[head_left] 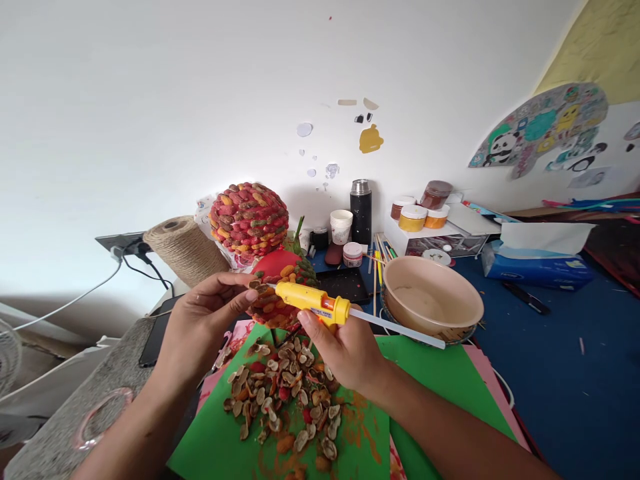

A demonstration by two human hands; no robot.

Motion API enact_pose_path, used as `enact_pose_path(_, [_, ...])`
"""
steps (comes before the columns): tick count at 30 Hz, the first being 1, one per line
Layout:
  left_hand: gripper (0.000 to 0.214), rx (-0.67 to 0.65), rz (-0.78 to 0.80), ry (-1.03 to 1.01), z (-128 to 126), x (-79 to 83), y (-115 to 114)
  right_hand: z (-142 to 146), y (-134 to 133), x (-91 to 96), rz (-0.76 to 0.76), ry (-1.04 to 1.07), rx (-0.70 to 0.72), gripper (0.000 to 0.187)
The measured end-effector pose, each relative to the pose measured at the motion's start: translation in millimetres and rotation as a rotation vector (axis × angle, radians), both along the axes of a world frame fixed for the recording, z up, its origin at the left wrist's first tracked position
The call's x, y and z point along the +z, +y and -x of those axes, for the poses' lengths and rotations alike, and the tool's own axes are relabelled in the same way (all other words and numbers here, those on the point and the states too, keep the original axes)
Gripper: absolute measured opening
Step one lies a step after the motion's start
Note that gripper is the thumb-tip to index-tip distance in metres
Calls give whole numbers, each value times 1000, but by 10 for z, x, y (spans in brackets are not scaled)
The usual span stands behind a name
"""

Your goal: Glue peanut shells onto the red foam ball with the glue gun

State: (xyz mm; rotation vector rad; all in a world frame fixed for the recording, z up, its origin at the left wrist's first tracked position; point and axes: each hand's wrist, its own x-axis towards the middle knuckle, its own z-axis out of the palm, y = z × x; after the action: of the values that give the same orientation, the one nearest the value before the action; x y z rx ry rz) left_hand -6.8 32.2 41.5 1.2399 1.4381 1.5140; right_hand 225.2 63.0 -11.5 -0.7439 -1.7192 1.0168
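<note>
Peanut shell half (257, 285), between the hands, is pinched in the left hand (203, 313) at the tip of the yellow glue gun (303, 297) gripped by the right hand (350, 350). It should be light, stiff and brittle: hold gently by the edges.

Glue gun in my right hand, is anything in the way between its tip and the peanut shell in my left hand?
Nothing visible is: the glue gun has its tip right at the peanut shell in your left hand, though I can't tell whether they touch. The red ball sits behind them.
</note>
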Motion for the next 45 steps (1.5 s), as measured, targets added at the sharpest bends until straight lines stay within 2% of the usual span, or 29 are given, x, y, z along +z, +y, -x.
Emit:
enact_pose_path(10, [44, 7, 2, 13, -19, 14, -1, 8, -4, -18, 16, 10, 28, 40])
enact_pose_path(15, [44, 16, 5, -3, -5, -7, 3, 9, -17, -33, 3, -33, -8, 42])
enact_pose_path(23, [44, 4, 4, -5, -5, 0, 20, 3, -9, -2, 7, 22, -1, 40])
enact_pose_path(45, [46, 11, 13, -17, -39, 21, 3, 1, -18, 20, -53, -24, -9, 41])
